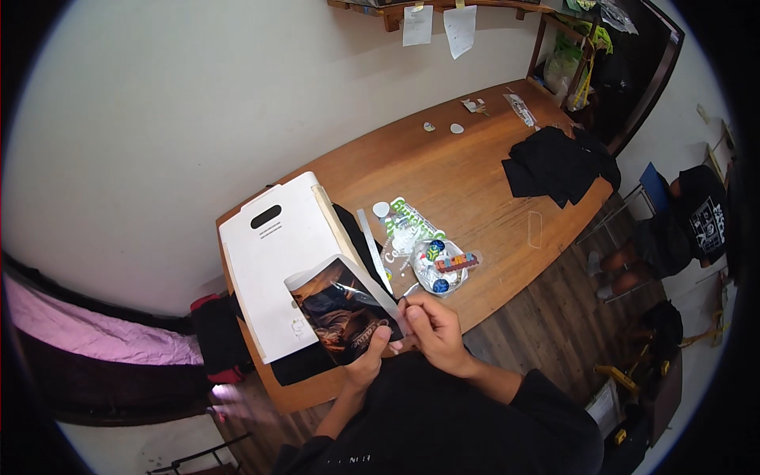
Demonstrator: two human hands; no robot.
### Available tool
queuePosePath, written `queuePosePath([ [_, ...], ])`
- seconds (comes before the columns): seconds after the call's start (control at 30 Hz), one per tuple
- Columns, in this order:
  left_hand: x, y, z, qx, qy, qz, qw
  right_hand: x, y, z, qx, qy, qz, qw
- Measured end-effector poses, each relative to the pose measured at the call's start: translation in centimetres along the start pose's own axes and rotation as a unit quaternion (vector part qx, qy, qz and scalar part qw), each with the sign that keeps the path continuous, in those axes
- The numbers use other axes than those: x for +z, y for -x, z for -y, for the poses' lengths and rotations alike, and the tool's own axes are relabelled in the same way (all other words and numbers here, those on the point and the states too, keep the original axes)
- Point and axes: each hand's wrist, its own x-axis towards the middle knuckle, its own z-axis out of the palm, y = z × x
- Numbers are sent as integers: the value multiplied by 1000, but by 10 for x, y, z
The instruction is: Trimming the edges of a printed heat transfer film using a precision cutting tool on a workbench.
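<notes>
I hold a glossy printed sheet [340, 305] above the table, tilted, with a dark picture in brown and orange and a pale border along its edges. My left hand [368, 362] grips its lower edge, the thumb lying on the printed side. With closed fingers my right hand [434, 332] pinches the sheet's right corner. Under and behind the sheet lies a large white panel [277, 229] with a dark oval slot. Black fabric [305, 364] shows below the panel. A narrow metal ruler [374, 247] lies just right of it.
A bowl [427, 281] of colourful cut-outs stands near my right hand, with lettered film pieces [408, 226] beside it. Folded black clothing [554, 166] lies at the table's [483, 190] right end. Another person [689, 222] sits at the far right. Bags [564, 67] hang by a wooden rack.
</notes>
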Motion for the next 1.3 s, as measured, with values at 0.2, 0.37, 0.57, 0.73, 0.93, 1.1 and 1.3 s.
queuePosePath([
  [0.2, -10, 9, 0, -86, 37, -18, 995, -6, -6, 11, 67, -112, 40, 991],
  [0.37, -4, 4, -7, -106, 54, -30, 992, -1, -10, 9, 34, -45, 31, 998],
  [0.57, -13, 6, -2, -99, 36, 16, 994, -1, -8, 13, 41, -56, 38, 997],
  [0.73, -16, 7, 0, -102, 11, 23, 994, -1, -10, 12, 5, -33, 19, 999],
  [0.93, -16, 7, 0, -118, 42, 16, 992, 0, -11, 13, 9, -29, 21, 999],
  [1.1, -18, 11, 0, -124, 29, 9, 992, 1, -10, 10, -4, -20, 15, 1000],
  [1.3, -16, 10, 0, -128, 26, 3, 991, -2, -9, 13, 8, -32, 27, 999],
])
